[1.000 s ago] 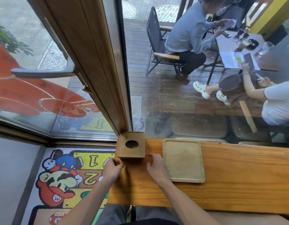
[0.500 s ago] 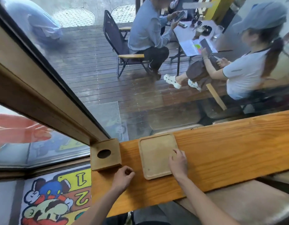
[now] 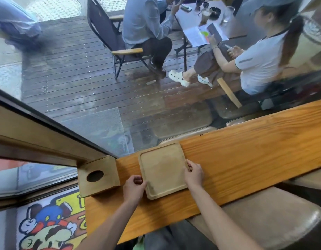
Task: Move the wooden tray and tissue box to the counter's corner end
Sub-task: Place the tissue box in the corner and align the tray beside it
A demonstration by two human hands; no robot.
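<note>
A pale wooden tray [image 3: 162,169] lies flat on the orange wooden counter [image 3: 246,156], just right of the counter's left end. My left hand [image 3: 134,186] grips the tray's left edge and my right hand [image 3: 194,173] grips its right edge. A square wooden tissue box [image 3: 100,175] with a round hole on top stands at the counter's corner end, against the window frame, a short gap left of the tray.
A glass window runs along the counter's far edge, with people seated at a table [image 3: 206,18] outside. A padded stool [image 3: 275,219] sits under the counter to the right. A cartoon floor mat [image 3: 48,226] lies below left.
Both hands left the tissue box at the corner end. The right hand reached the tray first, then the left hand closed on its left edge. My view swung to the right.
</note>
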